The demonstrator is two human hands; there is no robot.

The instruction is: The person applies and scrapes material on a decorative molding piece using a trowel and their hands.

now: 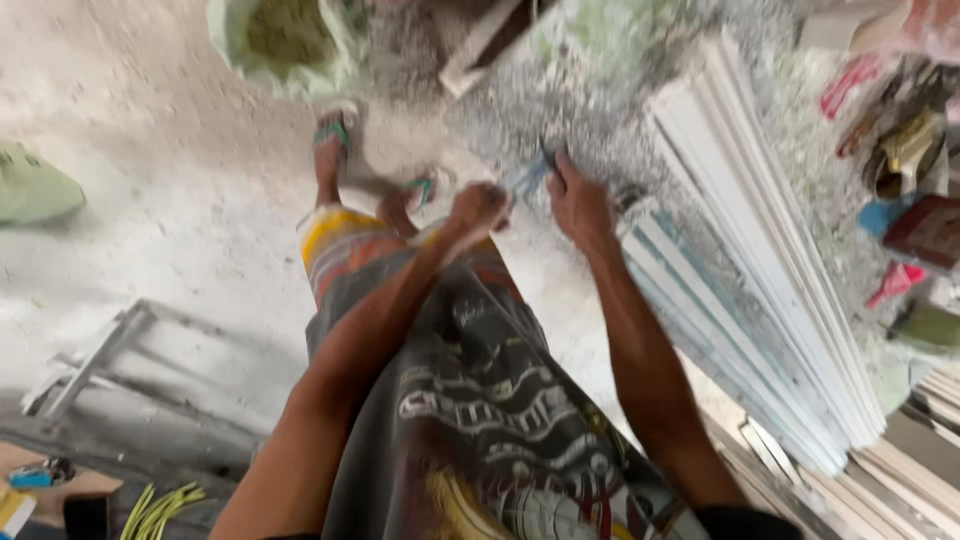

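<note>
I look down my own body at a dusty white floor. My left hand (477, 210) is closed in a fist in front of me, gripping one end of a small blue-handled tool (528, 178). My right hand (577, 202) is closed on the other end of that tool, right beside a stack of long white moulded strips (760, 260). The picture is blurred, so the tool's kind is unclear. My feet in sandals (335, 130) stand below the hands.
A green sack (285, 45) stands open at the top. Another green sack (35, 190) lies at the left. A grey metal frame (110, 360) lies at lower left. Assorted tools and red objects (900, 200) crowd the right edge.
</note>
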